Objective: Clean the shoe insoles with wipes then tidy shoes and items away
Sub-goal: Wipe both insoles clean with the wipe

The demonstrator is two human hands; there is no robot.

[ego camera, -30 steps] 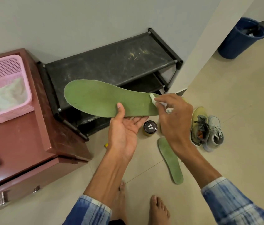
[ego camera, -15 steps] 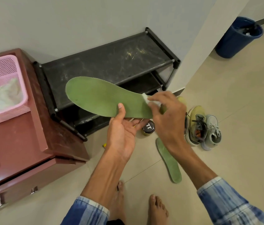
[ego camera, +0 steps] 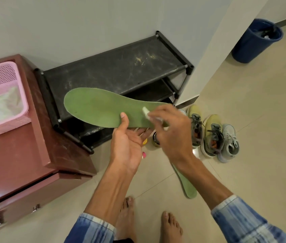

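Insole (ego camera: 100,109) is gripped by left hand (ego camera: 128,142), thumb on top. Wipe (ego camera: 145,112), pinched in right hand (ego camera: 172,134), has been drawn from the heel toward nine o'clock. Cleaning is apparently mid-stroke, though the view is blurred.

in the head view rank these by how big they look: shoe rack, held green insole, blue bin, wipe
1. shoe rack
2. held green insole, inflated by nearness to the camera
3. blue bin, farther off, so its true size is unsure
4. wipe
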